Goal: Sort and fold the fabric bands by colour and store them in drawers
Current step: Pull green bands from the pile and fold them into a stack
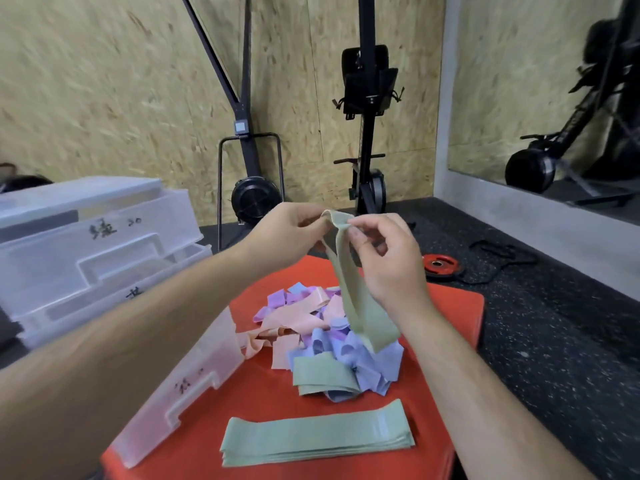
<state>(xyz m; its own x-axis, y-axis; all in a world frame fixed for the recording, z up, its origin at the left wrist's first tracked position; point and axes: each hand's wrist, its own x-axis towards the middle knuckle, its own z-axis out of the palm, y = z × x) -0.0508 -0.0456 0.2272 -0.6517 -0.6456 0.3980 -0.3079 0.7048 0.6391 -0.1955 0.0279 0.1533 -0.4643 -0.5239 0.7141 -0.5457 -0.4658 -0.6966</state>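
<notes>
Head view. Both hands were raised above a red platform (450,313); the left hand (287,233) and the right hand (388,261) each pinched the top fold of one green band (360,306) between thumb and fingertips, the two grips close together at the band's upper end; the band hung down as a loop, its lower end reaching the mixed pile (322,334) beneath. The pile lay near the middle of the platform and held loose bands in pink, purple, blue and green, tangled over one another; a second loose green band (322,375) rested folded on the pile's near edge. Nearer the camera, apart from the pile, a flat stack of green bands (315,438) lay lengthwise on the platform, its edges roughly aligned. To the left of the pile a translucent drawer (180,386) sat pulled out on the platform, its front face marked with dark handwriting too blurred to read; further left stood a translucent drawer unit (93,244), also hand-labelled, with one drawer partly open. Beyond the platform, on the dark speckled floor, lay a red weight plate (443,266); black exercise machines (367,133) stood against a chipboard wall; a mirror (554,98) filled the right wall.
</notes>
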